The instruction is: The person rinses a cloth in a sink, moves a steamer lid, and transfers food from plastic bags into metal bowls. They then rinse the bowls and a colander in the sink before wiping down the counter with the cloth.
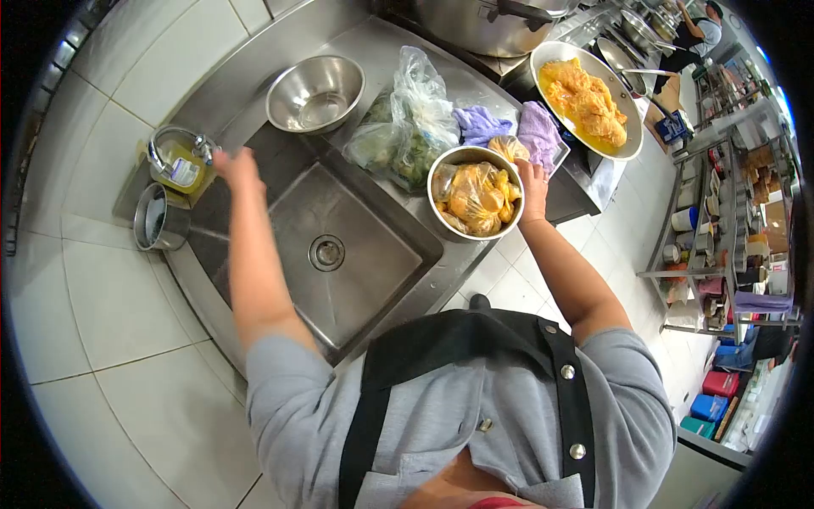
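Note:
My left hand [240, 171] reaches over the sink's left side, its fingers closed at the end of the chrome faucet [174, 134]. My right hand [533, 192] grips the right side of a round metal pot [436, 211]. Inside the pot are yellow-orange food pieces in clear plastic bags [477, 197]. Another small bag of yellowish food [510, 148] lies just behind the pot, near my right fingers. The pot stands at the right edge of the steel sink [365, 280], whose basin shows a round drain [326, 253].
Behind the sink sit a steel bowl [315, 93], a plastic bag of greens [405, 127] and purple cloths [481, 125]. A pan of orange food [585, 100] is at the right. A yellow soap bottle [183, 172] and small metal pot [161, 219] stand left. Another person [697, 36] is far off.

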Motion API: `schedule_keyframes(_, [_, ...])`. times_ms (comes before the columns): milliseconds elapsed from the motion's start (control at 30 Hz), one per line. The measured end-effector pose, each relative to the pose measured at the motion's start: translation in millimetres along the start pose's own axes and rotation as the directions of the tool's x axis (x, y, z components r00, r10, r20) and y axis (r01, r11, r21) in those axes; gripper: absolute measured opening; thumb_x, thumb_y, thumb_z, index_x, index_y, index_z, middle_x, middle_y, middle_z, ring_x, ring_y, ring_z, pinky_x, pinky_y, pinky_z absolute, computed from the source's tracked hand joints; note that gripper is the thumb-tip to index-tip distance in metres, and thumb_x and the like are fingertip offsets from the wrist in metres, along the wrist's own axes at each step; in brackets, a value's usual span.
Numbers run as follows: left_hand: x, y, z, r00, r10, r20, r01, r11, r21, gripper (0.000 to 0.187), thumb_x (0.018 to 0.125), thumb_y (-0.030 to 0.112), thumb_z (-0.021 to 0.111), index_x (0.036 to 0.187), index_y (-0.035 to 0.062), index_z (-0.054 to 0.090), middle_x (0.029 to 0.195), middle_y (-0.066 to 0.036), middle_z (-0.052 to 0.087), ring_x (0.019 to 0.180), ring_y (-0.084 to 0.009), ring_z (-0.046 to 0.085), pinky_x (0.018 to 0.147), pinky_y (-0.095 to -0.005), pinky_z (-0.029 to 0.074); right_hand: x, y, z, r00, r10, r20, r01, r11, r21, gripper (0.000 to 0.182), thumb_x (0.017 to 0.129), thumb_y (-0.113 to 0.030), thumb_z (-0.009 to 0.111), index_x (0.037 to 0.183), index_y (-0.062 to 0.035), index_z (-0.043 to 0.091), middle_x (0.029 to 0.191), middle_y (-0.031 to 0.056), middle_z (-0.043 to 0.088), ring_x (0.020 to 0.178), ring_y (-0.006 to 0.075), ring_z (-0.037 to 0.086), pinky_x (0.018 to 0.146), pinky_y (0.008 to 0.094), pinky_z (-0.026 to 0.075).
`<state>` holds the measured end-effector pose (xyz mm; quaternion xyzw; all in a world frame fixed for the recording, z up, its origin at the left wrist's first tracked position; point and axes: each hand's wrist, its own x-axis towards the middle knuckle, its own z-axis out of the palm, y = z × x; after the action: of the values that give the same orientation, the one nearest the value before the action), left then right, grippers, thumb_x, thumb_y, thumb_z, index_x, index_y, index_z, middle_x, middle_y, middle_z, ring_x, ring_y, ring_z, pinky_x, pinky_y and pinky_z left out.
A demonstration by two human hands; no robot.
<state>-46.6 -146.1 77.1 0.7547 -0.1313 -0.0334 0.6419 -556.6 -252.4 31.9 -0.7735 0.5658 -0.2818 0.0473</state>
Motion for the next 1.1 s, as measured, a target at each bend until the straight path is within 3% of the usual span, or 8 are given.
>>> schedule_keyframes(67, [-112,22,-1,0.920,-0.063,0.387,0.153,0.966,-0.207,0.030,0.073,0.002,0.054,0.096,0.0064,0.035,0.090,-0.008,0.048,0.071,-0.0144,0.051,0.063,-0.0278,0.046,-1,-1,-1,0.998,-0.033,-0.047,0.033,0.999,0.012,0.031,0.076,-0.015,0.053,0.107,-0.0187,0.053,0.099,0.0125,0.050,0.097,0.0335,0.045,0.083,0.0421,0.037])
schedule_keyframes(133, [-205,39,-2,0.600,-0.184,0.778,0.437,0.890,-0.126,0.032,0.081,0.016,0.062,0.103,0.0085,0.040,0.079,-0.003,0.050,0.064,-0.0134,0.051,0.055,-0.0274,0.047,-1,2,2,0.997,-0.036,-0.067,0.036,0.999,0.013,0.032,0.074,-0.014,0.056,0.106,-0.0167,0.054,0.098,0.0118,0.051,0.096,0.0337,0.046,0.082,0.0430,0.037])
schedule_keyframes(233, [-276,46,16,0.374,-0.263,0.889,0.605,0.796,-0.019,0.028,0.085,0.023,0.060,0.102,0.0059,0.046,0.083,-0.005,0.052,0.071,-0.0140,0.054,0.065,-0.0333,0.051,0,4,-2,0.996,-0.004,-0.093,0.015,0.993,0.117,0.034,0.070,-0.016,0.065,0.102,-0.0131,0.055,0.095,0.0131,0.054,0.091,0.0346,0.048,0.079,0.0431,0.039])
schedule_keyframes(500, [-297,76,36,0.317,-0.276,0.907,0.498,0.863,0.089,0.028,0.078,0.012,0.055,0.104,0.0100,0.045,0.091,-0.006,0.055,0.077,-0.0170,0.056,0.063,-0.0351,0.049,-20,43,-55,0.934,0.340,0.109,-0.165,0.138,0.977,0.017,0.083,-0.006,0.057,0.098,-0.0063,0.048,0.086,0.0003,0.054,0.077,0.0095,0.052,0.064,0.0250,0.045])
schedule_keyframes(633, [-333,93,35,0.532,-0.264,0.805,0.479,0.878,-0.029,0.030,0.071,0.003,0.050,0.100,0.0108,0.045,0.081,-0.003,0.052,0.065,-0.0130,0.049,0.052,-0.0296,0.043,-76,117,-138,0.980,0.193,0.053,-0.130,0.412,0.902,0.018,0.077,-0.007,0.059,0.092,-0.0070,0.048,0.080,-0.0011,0.049,0.070,0.0074,0.047,0.059,0.0246,0.043])
schedule_keyframes(767, [-355,108,27,0.623,-0.189,0.759,0.360,0.931,-0.064,0.023,0.072,0.002,0.050,0.094,0.0090,0.045,0.069,0.000,0.046,0.051,-0.0086,0.040,0.045,-0.0250,0.037,-147,236,-184,0.966,0.223,0.133,-0.258,0.767,0.587,0.028,0.069,-0.013,0.061,0.094,-0.0042,0.053,0.090,0.0147,0.054,0.087,0.0340,0.052,0.077,0.0390,0.043])
schedule_keyframes(933, [-386,155,26,0.658,-0.169,0.733,0.311,0.948,-0.061,0.017,0.076,0.003,0.048,0.091,0.0104,0.044,0.070,0.001,0.047,0.050,-0.0064,0.043,0.043,-0.0194,0.038,-261,347,-203,0.719,0.627,0.299,-0.693,0.619,0.370,0.029,0.069,-0.017,0.064,0.094,-0.0069,0.055,0.095,0.0160,0.054,0.089,0.0329,0.053,0.079,0.0396,0.044])
schedule_keyframes(1100, [-465,217,81,0.550,-0.064,0.833,0.280,0.953,-0.112,0.020,0.077,0.004,0.049,0.094,0.0119,0.043,0.082,0.001,0.054,0.056,-0.0069,0.050,0.043,-0.0179,0.039,-313,411,-212,0.667,0.740,0.086,-0.723,0.614,0.318,0.028,0.070,-0.018,0.064,0.093,-0.0066,0.055,0.089,0.0167,0.054,0.088,0.0333,0.053,0.078,0.0390,0.044])
